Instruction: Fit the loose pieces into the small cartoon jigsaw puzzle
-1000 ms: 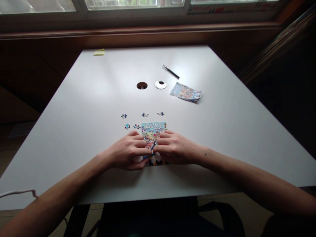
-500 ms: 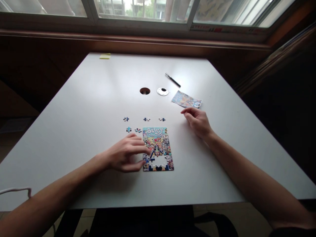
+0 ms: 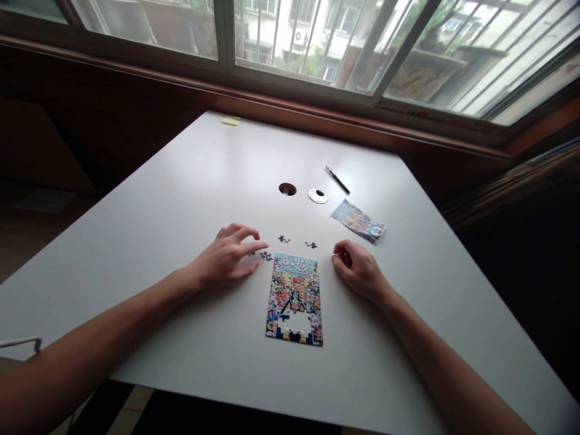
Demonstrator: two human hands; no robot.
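Note:
A colourful jigsaw puzzle (image 3: 296,284) lies flat on the white table, with a gap in its lower part where white shows. My left hand (image 3: 231,257) is open to the left of its top edge, fingers spread over or beside the loose pieces there. One loose piece (image 3: 266,256) shows just past its fingers; another is mostly hidden under them. Two more, a left piece (image 3: 284,239) and a right piece (image 3: 310,244), lie above the puzzle. My right hand (image 3: 357,269) rests curled right of the puzzle; whether its fingers hold anything is hidden.
A printed picture sheet (image 3: 359,220) lies beyond my right hand, with a black pen (image 3: 338,180) behind it. Near them are a round silver cover (image 3: 318,196) and a hole in the table (image 3: 287,190). A yellow note (image 3: 231,121) sits at the far edge, below the window.
My left hand has moved off the puzzle, up and left to the loose pieces, its fingers spreading. The view has tilted and shifted. My right hand has curled in more.

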